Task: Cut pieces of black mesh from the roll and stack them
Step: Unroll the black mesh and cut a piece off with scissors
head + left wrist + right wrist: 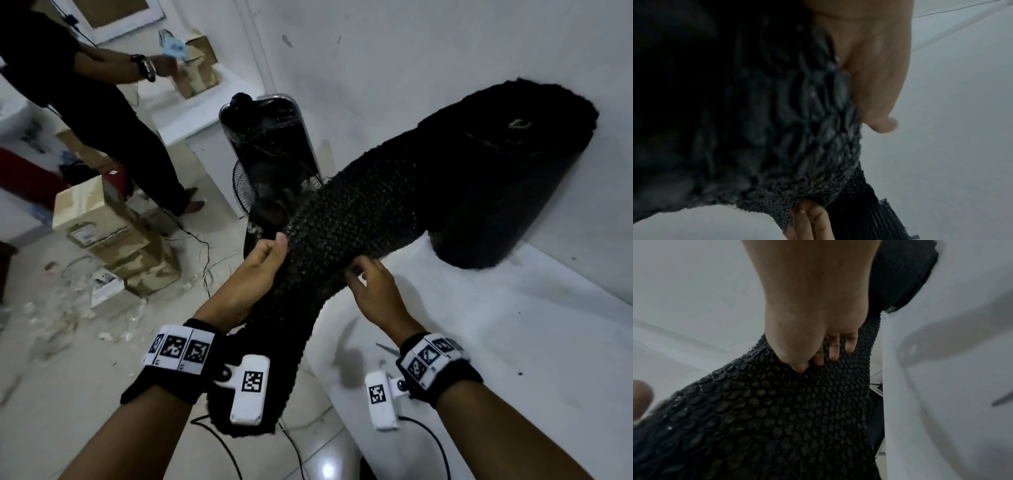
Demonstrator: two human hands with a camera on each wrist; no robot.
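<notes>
Over the white table [513, 342] edge: mesh [359, 222] strip runs taut from the roll [513, 164] by the wall down past the wrists. Left hand [253, 274] pinches its left edge, thumb on top. Right hand [373, 291] grips the right edge, fingers [834, 350] curled underneath. Scissors [387, 348] on table near right wrist.

A strip of bumpy black mesh [356, 219] stretches taut from the fat roll [507, 164] lying on the white table [513, 342].

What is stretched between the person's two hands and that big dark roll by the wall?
A strip of black mesh runs from the roll to both hands, left hand and right hand gripping its edges; the head view shows it.
</notes>
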